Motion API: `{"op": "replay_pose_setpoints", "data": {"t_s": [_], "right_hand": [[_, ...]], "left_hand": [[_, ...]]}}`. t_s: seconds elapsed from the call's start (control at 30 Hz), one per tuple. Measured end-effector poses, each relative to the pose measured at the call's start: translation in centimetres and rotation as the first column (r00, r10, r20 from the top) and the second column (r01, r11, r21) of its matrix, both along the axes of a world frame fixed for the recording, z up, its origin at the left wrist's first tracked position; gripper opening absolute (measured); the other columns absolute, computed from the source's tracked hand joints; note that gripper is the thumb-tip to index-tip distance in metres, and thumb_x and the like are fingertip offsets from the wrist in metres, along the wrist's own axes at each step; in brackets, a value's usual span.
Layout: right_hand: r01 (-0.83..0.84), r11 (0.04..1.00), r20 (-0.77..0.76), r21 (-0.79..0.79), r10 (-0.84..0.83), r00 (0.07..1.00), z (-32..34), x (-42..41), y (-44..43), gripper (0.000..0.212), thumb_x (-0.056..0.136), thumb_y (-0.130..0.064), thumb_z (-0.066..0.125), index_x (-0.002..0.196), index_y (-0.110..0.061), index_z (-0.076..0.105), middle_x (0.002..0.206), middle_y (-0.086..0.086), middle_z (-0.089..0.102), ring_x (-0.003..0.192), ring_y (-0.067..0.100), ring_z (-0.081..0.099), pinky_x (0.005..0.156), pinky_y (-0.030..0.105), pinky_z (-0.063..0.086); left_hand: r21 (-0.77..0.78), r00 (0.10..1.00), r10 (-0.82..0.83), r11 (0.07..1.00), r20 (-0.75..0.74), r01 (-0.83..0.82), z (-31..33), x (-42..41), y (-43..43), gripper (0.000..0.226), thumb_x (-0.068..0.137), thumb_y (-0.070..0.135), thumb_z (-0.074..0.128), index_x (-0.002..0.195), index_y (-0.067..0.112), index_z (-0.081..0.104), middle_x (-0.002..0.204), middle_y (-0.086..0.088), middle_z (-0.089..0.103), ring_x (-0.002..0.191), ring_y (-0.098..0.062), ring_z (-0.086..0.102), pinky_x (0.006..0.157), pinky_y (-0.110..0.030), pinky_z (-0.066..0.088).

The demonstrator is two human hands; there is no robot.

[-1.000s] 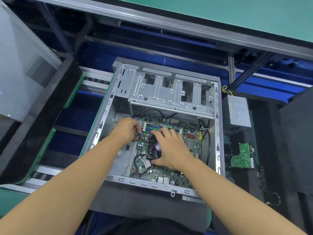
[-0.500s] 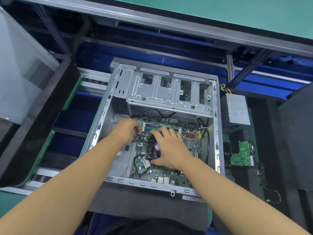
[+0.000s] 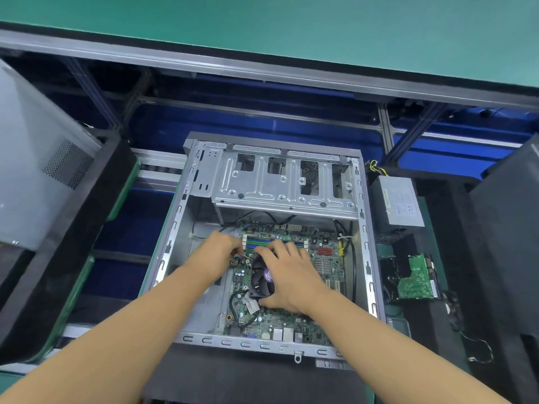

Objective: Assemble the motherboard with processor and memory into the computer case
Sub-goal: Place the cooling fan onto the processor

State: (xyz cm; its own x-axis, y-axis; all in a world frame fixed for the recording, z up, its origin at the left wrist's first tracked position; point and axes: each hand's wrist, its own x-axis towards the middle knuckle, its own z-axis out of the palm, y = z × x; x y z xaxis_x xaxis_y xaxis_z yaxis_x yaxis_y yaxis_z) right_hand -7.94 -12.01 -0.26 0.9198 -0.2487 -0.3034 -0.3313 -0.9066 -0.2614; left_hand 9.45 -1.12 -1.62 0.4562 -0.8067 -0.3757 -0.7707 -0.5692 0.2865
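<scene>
**Both hands inside the open case, at the board's fan**

The computer case [image 3: 368, 258] lies open side up, and the motherboard [image 3: 320, 266] sits flat inside it, toward the right wall. The right hand [image 3: 287, 275] is spread over the black cooler fan [image 3: 261, 282], fingers and thumb gripping its edges. The left hand [image 3: 217, 250] is curled at the board's left edge, pinching small wires [image 3: 240, 259] beside the fan. Bare case floor lies left of the board. The drive cage [image 3: 280, 182] spans the far end. A power supply [image 3: 401, 199] and a hard drive [image 3: 414, 277] lie outside the right wall.
</scene>
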Motion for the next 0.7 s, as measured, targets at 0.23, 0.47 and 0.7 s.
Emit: {"op": "replay_pose_setpoints", "data": {"t_s": [0.23,0.47,0.7], "right_hand": [[0.0,1.0,-0.015,0.007,0.0,1.0,0.5,0.0,0.0,0.107,0.072,-0.062,0.078,0.155,-0.025,0.021,0.144,0.002,0.034,0.13,0.028,0.033,0.111,0.046,0.031],[-0.004,1.0,-0.035,0.011,0.004,0.999,0.8,0.1,0.0,0.108,0.073,-0.061,0.079,0.156,-0.024,0.02,0.146,0.004,0.032,0.132,0.029,0.032,0.112,0.046,0.029],[-0.006,1.0,-0.038,0.013,0.006,0.999,1.2,0.0,0.2,0.107,0.075,-0.059,0.079,0.157,-0.023,0.019,0.149,0.004,0.031,0.135,0.03,0.03,0.114,0.046,0.028]], "left_hand": [[-0.023,0.996,-0.092,0.995,0.001,0.092,-0.6,-0.2,0.4,0.025,0.084,0.021,0.073,0.107,0.02,0.064,0.097,-0.001,0.066,0.087,-0.018,0.06,0.067,-0.023,0.038],[0.065,0.967,-0.176,0.984,0.186,0.167,0.1,-1.8,0.2,0.028,0.085,0.0,0.055,0.107,0.016,0.048,0.087,-0.007,0.059,0.08,-0.031,0.062,0.056,-0.034,0.038],[0.057,0.962,-0.213,0.977,0.174,0.206,-0.3,-1.5,0.4,0.037,0.083,-0.004,0.055,0.113,0.015,0.046,0.095,-0.006,0.062,0.083,-0.03,0.062,0.061,-0.037,0.046]]}}
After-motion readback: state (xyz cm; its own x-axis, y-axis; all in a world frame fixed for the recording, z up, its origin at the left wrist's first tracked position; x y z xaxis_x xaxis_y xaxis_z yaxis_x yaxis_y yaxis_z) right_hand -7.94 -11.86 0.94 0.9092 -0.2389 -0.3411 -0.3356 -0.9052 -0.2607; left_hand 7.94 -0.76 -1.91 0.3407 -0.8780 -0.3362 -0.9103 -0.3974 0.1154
